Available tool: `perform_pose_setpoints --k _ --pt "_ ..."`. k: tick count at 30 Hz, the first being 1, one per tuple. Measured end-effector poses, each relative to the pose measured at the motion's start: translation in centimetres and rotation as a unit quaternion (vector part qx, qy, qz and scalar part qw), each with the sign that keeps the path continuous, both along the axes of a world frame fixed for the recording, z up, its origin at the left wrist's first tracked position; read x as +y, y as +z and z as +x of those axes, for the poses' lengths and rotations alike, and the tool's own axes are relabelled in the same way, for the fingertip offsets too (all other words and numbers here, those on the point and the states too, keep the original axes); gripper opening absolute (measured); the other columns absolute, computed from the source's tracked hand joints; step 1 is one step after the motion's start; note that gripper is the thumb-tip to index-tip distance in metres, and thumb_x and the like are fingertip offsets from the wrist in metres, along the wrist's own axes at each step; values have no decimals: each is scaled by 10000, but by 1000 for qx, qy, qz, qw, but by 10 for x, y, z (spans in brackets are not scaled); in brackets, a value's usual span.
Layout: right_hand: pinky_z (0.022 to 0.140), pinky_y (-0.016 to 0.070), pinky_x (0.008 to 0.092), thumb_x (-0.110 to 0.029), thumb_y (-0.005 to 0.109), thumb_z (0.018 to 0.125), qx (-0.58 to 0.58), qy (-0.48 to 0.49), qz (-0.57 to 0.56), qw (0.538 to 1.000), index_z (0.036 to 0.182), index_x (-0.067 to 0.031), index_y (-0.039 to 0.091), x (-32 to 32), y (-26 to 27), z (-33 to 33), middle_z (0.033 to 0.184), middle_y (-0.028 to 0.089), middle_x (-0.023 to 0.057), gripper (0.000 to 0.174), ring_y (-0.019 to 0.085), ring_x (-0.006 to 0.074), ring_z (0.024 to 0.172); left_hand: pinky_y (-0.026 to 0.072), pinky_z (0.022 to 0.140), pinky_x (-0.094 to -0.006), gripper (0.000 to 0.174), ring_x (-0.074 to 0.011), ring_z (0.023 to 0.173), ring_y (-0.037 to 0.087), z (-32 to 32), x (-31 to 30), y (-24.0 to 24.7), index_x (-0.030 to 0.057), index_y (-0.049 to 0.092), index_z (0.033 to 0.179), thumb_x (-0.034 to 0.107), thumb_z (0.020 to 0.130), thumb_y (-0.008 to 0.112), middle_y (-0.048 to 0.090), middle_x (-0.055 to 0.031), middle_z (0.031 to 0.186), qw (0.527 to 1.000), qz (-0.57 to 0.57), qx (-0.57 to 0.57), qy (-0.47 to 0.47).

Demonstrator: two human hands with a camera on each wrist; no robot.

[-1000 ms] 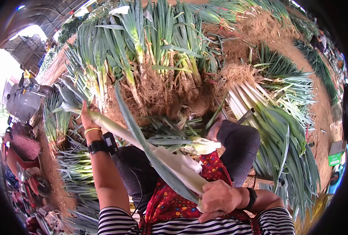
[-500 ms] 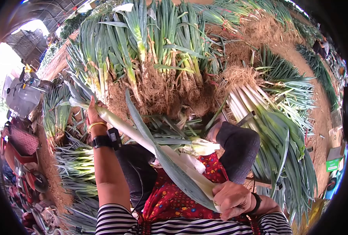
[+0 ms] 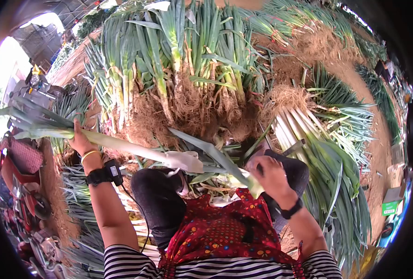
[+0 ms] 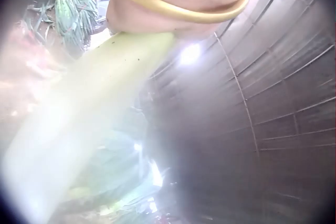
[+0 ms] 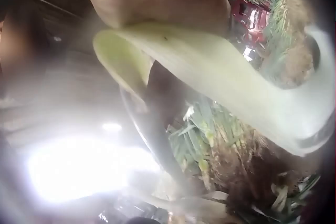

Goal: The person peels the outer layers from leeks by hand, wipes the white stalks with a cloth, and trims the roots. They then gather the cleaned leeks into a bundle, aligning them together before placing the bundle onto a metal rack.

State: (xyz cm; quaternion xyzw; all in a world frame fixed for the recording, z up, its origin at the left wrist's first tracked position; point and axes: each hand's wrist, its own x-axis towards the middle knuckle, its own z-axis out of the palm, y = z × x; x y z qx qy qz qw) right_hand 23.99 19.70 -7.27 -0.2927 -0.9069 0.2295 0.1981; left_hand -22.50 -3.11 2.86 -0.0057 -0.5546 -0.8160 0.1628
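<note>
In the head view my left hand (image 3: 80,139) grips a large green onion (image 3: 127,148) near where its white stalk meets the green leaves. The stalk slants across above my left knee, its leaves reaching out left. A pale, soft sheath (image 3: 185,161) lies at its lower end. My right hand (image 3: 270,179) holds a peeled outer leaf (image 3: 216,153) by its pale end, in front of the red apron (image 3: 225,223). Close up in the right wrist view, the leaf's folded pale sheath (image 5: 210,66) runs out from under the palm. The left wrist view shows the hazy white stalk (image 4: 79,108).
Upright bunches of green onions with roots (image 3: 188,93) stand ahead. A pile of cleaned green onions (image 3: 318,149) lies beside my right knee, with more bunches (image 3: 78,186) at left. Leaf scraps (image 3: 216,181) litter the ground between my legs. A red scooter (image 3: 20,167) stands far left.
My right hand has moved forward and up from my lap with the peeled leaf. My left hand has swung left with the green onion, whose stalk now lies flatter across the view.
</note>
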Motion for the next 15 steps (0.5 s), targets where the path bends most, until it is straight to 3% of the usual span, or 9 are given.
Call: perform_pose_setpoints --k 1,3,4,9,10,11,13,14,15 --pt "918 350 396 -297 640 774 -25 25 46 998 1134 -97 527 -3 -8 -15 1131 561 80 427 525 254 1032 431 457 -306 205 -157 528 487 9 3 10 53 528 853 135 770 696 495 -35 660 1000 7 23 -6" --pt "941 344 407 -344 647 767 19 87 67 994 1196 -75 473 -15 7 -49 1184 526 123 535 496 297 1092 437 469 -303 209 -149 539 486 24 6 25 56 526 893 86 767 689 493 -28 673 999 4 33 -12" --pt "978 301 427 -379 681 716 32 124 55 990 1255 -85 445 -24 16 -64 1205 515 100 657 482 260 1109 440 469 -300 225 -152 540 494 35 10 32 55 523 909 74 761 691 500 -28 677 998 8 48 -32" --pt "1027 251 435 -322 663 733 14 184 175 967 1330 -104 370 -49 19 -120 1200 515 72 700 433 230 1168 453 478 -289 250 -156 544 539 61 17 50 54 512 926 45 754 693 543 -43 705 992 0 65 -105" --pt "974 314 404 -298 626 763 -1 193 243 951 1332 -95 364 -44 8 -126 1098 555 50 659 496 191 1075 452 475 -287 248 -155 542 542 62 18 51 47 510 908 45 748 700 547 -42 707 991 -1 68 -116" --pt "974 314 404 -298 626 763 -1 194 243 950 1332 -95 364 -41 7 -127 1098 555 50 659 496 191 1075 452 475 -287 248 -155 542 542 60 17 50 47 510 908 45 748 700 547 -42 707 991 0 68 -115" --pt "872 372 365 -128 502 798 2 252 272 929 1281 -60 421 -36 6 -126 1004 565 51 494 552 181 932 449 471 -285 251 -156 540 544 52 16 45 38 511 911 37 745 700 550 -44 709 990 -13 92 -110" --pt "726 414 329 -141 503 788 57 289 270 917 1206 -38 499 -31 10 -127 866 591 34 430 578 169 765 449 471 -285 251 -156 540 544 53 16 44 38 511 911 37 745 700 550 -44 709 990 -13 91 -111" --pt "726 414 329 -141 503 788 55 288 270 917 1206 -38 499 -30 15 -126 866 591 34 430 578 169 765 451 469 -284 267 -157 535 546 54 18 42 38 508 929 32 743 699 550 -45 708 990 -18 92 -105"
